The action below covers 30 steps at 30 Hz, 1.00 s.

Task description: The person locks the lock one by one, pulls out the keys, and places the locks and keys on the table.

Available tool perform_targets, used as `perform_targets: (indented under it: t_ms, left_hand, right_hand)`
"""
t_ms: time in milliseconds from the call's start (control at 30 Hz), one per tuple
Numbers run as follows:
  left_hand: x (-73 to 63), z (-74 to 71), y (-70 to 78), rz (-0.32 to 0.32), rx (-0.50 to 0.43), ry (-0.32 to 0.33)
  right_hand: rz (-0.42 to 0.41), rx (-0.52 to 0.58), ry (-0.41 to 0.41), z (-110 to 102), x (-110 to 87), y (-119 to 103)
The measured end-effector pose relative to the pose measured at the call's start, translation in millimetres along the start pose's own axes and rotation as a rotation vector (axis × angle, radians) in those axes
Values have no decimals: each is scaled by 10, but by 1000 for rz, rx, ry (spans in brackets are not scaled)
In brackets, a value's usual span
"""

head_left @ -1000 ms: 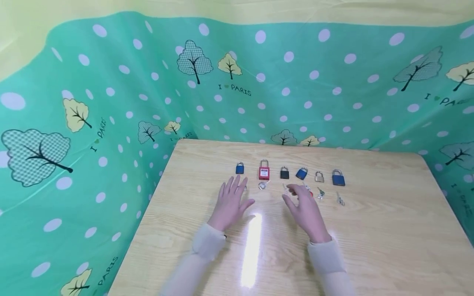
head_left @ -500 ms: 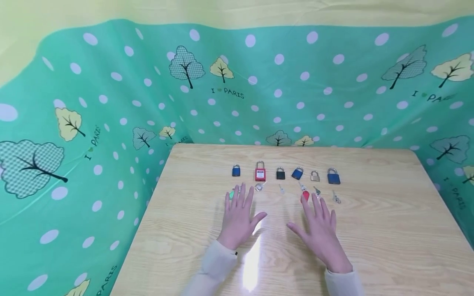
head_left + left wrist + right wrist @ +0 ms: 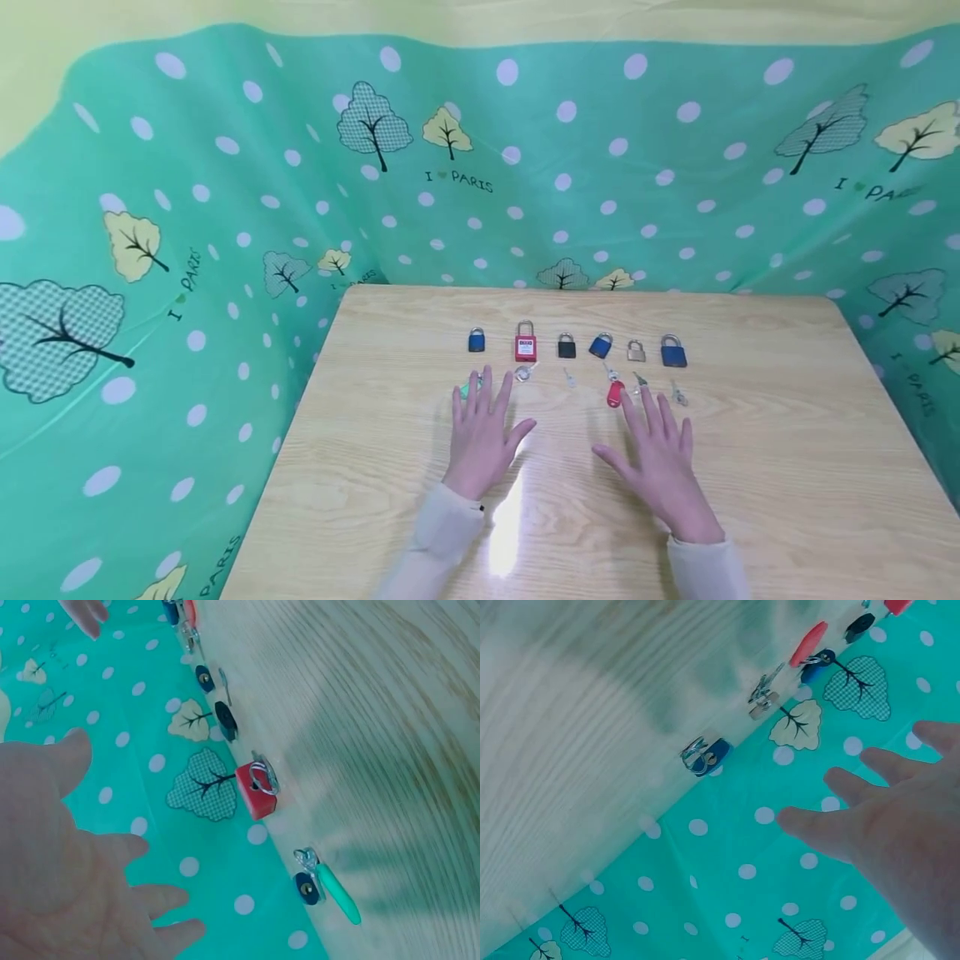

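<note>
Both hands are spread over the table with straight fingers and hold nothing. My left hand (image 3: 480,437) is nearest a key with a green tag (image 3: 467,389), partly behind its fingertips. Fingertips of my right hand (image 3: 663,467) come close to a red key tag (image 3: 616,394). Padlocks lie in a row beyond: a small blue padlock (image 3: 476,340), a red padlock (image 3: 526,343) with a white label, a black padlock (image 3: 566,347), a tilted blue padlock (image 3: 601,346), a small silver padlock (image 3: 636,351) and a larger blue padlock (image 3: 673,352).
Keys lie before the padlocks, among them a ringed key (image 3: 523,373), a single small key (image 3: 569,377) and keys on a ring (image 3: 678,394). A green dotted curtain (image 3: 480,167) stands along the back and left edges of the wooden table (image 3: 787,433).
My right hand has drawn back from the keys and spread its fingers, uncovering the red tag. My left hand has moved slightly toward me, revealing the green tag. The head view has shifted slightly.
</note>
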<state>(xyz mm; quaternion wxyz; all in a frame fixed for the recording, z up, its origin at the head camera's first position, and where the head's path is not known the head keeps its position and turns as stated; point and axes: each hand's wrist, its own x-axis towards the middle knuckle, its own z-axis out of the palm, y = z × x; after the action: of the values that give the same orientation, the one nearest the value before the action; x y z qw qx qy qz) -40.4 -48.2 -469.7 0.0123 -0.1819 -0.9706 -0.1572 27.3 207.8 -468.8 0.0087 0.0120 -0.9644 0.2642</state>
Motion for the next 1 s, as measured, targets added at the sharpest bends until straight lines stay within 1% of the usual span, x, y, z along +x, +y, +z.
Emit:
perform_targets:
  t_ms: [100, 200, 300, 500, 600, 733, 900, 1000]
  left_hand:
    - [22, 3, 12, 5, 8, 19]
    - [31, 3, 28, 10, 31, 16]
    - [2, 11, 29, 7, 59, 7]
    - [-65, 45, 50, 5, 45, 3]
    - [-76, 62, 49, -3, 70, 1]
    - [-75, 75, 52, -1, 103, 9]
    - [-59, 84, 76, 22, 106, 32]
    - [-50, 88, 89, 20, 103, 31]
  right_hand:
    - [-6, -7, 19, -13, -1, 14]
    - [-6, -13, 32, -23, -8, 20]
    - [-7, -9, 34, -10, -34, 21]
    - [10, -38, 45, 5, -103, 43]
    - [15, -53, 48, 3, -114, 51]
    - [19, -61, 60, 0, -110, 57]
    - [10, -73, 81, -12, -100, 62]
    - [3, -77, 83, -23, -97, 65]
